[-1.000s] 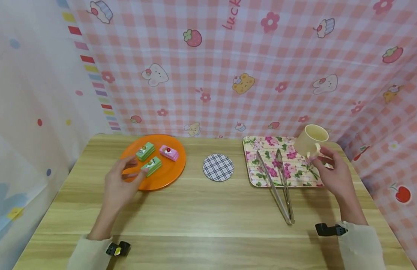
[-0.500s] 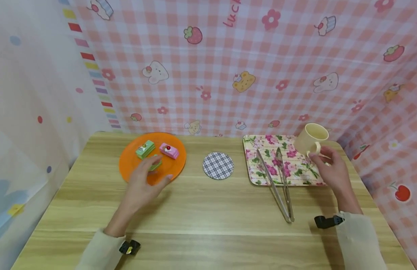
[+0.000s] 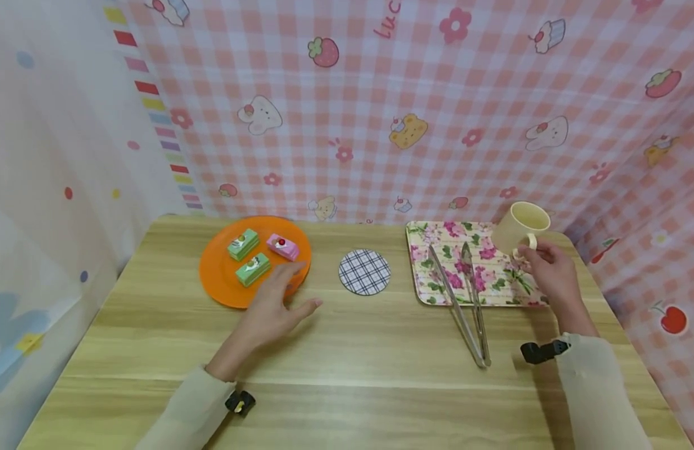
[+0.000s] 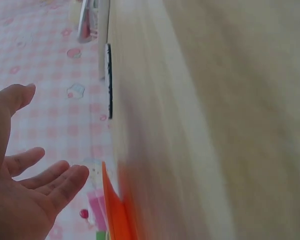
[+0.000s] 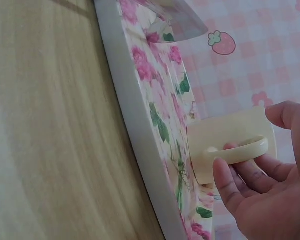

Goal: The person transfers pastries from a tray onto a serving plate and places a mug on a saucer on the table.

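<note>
A cream mug [image 3: 518, 226] stands on the floral tray [image 3: 518, 295], its handle toward my right hand [image 3: 557, 275]. That hand's fingers hook through and around the handle [image 5: 240, 151], with the thumb near the mug's rim in the right wrist view. My left hand [image 3: 270, 315], fingers spread and nothing in its grasp, hovers by the front right edge of an orange plate [image 3: 217, 284]. Two green toy cake slices [image 3: 253, 269] and a pink one [image 3: 282, 246] sit on the plate. In the left wrist view the left palm and fingers [image 4: 50, 185] show beside the orange rim.
Metal tongs [image 3: 461, 312] lie spread, tips on the tray and joined end on the wooden table [image 3: 352, 362]. Between plate and tray lies a round checked coaster [image 3: 365, 272]. A pink gingham cloth [image 3: 352, 94] hangs behind the table.
My left hand has moved right, from over the green slices to the plate's front right edge. My right fingers have closed in on the mug's handle; the mug stays on the tray.
</note>
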Available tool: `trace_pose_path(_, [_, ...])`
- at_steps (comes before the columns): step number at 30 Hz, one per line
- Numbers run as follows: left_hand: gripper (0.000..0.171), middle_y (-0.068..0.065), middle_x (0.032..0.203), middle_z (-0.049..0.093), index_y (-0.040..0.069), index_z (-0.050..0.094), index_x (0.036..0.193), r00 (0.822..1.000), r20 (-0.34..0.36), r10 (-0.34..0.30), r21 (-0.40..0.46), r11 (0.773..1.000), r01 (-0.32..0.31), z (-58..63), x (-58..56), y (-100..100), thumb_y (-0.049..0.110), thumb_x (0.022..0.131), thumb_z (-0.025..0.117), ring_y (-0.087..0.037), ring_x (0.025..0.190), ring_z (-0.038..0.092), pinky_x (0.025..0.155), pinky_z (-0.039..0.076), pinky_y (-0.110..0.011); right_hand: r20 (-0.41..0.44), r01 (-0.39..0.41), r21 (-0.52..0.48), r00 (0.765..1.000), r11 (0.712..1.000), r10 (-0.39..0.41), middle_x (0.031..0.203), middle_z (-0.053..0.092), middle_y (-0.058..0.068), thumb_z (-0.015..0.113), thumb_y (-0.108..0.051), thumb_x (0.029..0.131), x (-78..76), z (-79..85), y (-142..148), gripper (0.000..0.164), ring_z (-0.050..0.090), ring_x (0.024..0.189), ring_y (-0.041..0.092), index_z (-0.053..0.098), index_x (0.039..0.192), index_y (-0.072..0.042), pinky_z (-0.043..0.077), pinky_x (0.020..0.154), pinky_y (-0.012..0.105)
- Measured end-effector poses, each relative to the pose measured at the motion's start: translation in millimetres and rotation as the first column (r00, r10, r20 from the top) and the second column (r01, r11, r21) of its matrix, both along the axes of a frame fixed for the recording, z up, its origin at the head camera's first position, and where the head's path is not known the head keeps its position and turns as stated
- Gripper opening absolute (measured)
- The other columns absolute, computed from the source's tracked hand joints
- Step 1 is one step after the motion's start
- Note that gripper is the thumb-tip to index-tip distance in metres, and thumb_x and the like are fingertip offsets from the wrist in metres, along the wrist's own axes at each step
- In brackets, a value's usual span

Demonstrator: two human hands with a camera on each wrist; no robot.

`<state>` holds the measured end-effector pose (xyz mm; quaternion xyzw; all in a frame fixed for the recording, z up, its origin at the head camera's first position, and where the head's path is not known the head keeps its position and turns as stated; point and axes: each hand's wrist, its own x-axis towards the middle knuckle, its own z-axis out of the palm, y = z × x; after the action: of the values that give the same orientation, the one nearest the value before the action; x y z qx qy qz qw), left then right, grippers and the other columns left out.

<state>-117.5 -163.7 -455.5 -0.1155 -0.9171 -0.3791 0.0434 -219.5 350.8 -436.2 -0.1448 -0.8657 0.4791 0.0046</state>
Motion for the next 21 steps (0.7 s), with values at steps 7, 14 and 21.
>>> trace_pose_path(7, [0.08,-0.008,0.15,0.049,0.02,0.041,0.155,0.997,0.073,-0.04,-0.055,0.998,0.044,2.9,-10.4,16,0.048,0.09,0.077,-0.032,0.129,0.055,0.116,0.048,-0.054,-0.014,-0.014,-0.202,1.0,0.979,0.012,0.109,0.059,-0.003,0.046,-0.055,0.104,-5.9,-1.6,2,0.06,0.062,0.101,0.009,0.057,0.125,0.0,0.062,0.08,0.017])
trace_pose_path(14, [0.081,-0.009,0.155,0.046,0.019,0.04,0.156,0.987,0.153,-0.046,-0.059,0.997,0.055,3.2,-24.7,25,0.047,0.09,0.077,-0.032,0.137,0.051,0.119,0.045,-0.055,-0.061,-0.005,-0.533,0.998,0.846,-0.033,0.09,0.065,-0.002,0.045,-0.039,0.109,-8.0,-2.2,1,0.041,0.06,0.091,0.013,0.061,0.119,-0.002,0.063,0.076,0.022])
trace_pose_path(21, [0.083,-0.011,0.159,0.044,0.016,0.039,0.157,0.972,0.23,-0.052,-0.024,0.998,0.059,-1.3,-39.5,31,0.046,0.089,0.077,-0.033,0.147,0.043,0.125,0.036,-0.056,-0.064,0.02,-0.561,0.996,0.827,-0.067,0.086,0.057,-0.002,0.045,-0.042,0.109,-11.4,-5.2,-7,0.042,0.056,0.086,0.012,0.062,0.114,-0.004,0.06,0.069,0.02])
